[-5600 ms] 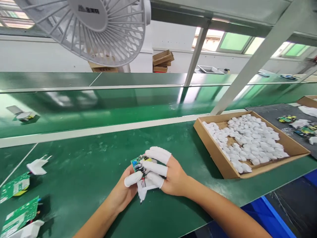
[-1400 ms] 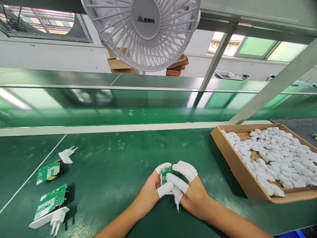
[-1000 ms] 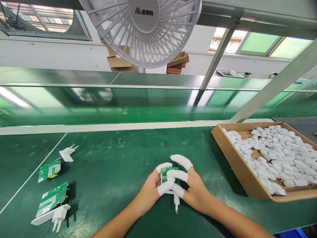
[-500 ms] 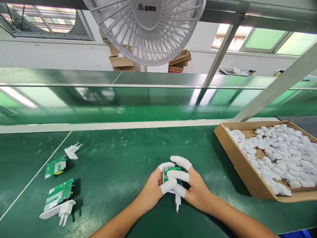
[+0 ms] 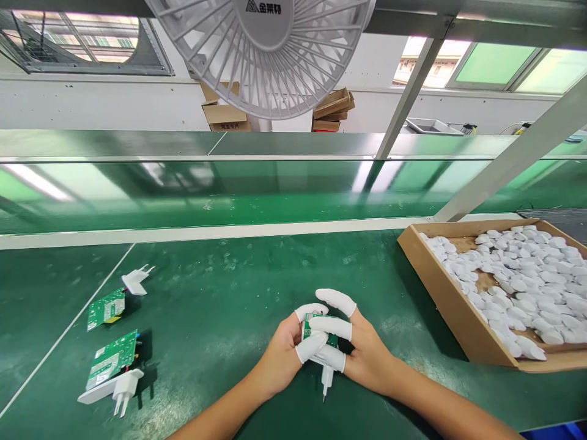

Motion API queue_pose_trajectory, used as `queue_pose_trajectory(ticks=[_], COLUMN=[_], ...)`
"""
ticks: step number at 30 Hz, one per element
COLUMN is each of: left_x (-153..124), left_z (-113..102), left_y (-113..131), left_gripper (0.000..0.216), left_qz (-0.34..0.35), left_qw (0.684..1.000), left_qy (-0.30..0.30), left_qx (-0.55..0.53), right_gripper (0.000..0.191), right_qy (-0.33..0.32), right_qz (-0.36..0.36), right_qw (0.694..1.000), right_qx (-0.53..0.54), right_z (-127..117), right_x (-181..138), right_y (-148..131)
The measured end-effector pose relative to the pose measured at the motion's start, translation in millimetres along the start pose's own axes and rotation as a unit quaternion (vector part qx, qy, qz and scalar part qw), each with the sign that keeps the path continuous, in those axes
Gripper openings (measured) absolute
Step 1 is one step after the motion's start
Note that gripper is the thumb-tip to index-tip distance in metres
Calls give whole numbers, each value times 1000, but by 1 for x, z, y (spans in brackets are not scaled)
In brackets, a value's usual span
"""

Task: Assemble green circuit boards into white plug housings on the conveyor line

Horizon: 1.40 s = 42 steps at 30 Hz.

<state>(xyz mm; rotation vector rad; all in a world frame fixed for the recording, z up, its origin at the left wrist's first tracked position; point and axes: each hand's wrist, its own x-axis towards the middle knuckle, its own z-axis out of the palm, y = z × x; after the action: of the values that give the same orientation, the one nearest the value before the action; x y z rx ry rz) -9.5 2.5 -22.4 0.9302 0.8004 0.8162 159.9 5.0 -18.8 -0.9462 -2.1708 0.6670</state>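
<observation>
Both my hands meet low in the middle of the green bench, fingertips in white finger cots. Between them is a small green circuit board (image 5: 312, 324) joined to a white plug part (image 5: 326, 379) whose pins point down toward me. My left hand (image 5: 285, 351) is closed on the board's left side, thumb across its front. My right hand (image 5: 362, 351) wraps the right side, two fingers laid over the board and the index finger raised.
To the left lie two more green circuit boards (image 5: 106, 308) (image 5: 112, 360) with white plug parts (image 5: 135, 282) (image 5: 120, 391). A cardboard tray (image 5: 438, 288) of several white caps sits at right. A conveyor belt (image 5: 229, 195) runs behind, a white fan (image 5: 261, 49) hangs above.
The hands have stayed clasped on the board and plug, with slight regripping; the plug pins have tilted a little. The view has shifted slightly.
</observation>
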Motion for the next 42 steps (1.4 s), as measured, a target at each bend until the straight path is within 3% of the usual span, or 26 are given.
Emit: queue_pose_trajectory(ticks=[5,11,18,21,27,34,42], left_x=[-2,-1,-2,0,4,0,1], left_z=[2,-2,2,2,-1,1,2], left_y=[0,-3,3,2,-4,-5,-4], left_gripper=[42,35,36,36,41,40,45], left_qz=[0,28,21,33,35,25,29], left_qw=[1000,998,999,999,999,999,999], left_qy=[10,23,29,38,20,30,36], left_qx=[6,-50,-8,-3,-37,-29,-25], right_gripper=[37,53,60,59,50,49,40], right_qy=[-4,12,-3,-10,4,14,12], right_qz=[1,-18,66,127,236,241,214], right_qw=[1000,998,993,978,913,873,888], right_qx=[15,59,102,167,332,424,407], right_z=[0,-8,-5,1,8,6,4], right_x=[0,0,1,3,6,11,12], right_y=[0,-1,-1,-3,-4,-9,-12])
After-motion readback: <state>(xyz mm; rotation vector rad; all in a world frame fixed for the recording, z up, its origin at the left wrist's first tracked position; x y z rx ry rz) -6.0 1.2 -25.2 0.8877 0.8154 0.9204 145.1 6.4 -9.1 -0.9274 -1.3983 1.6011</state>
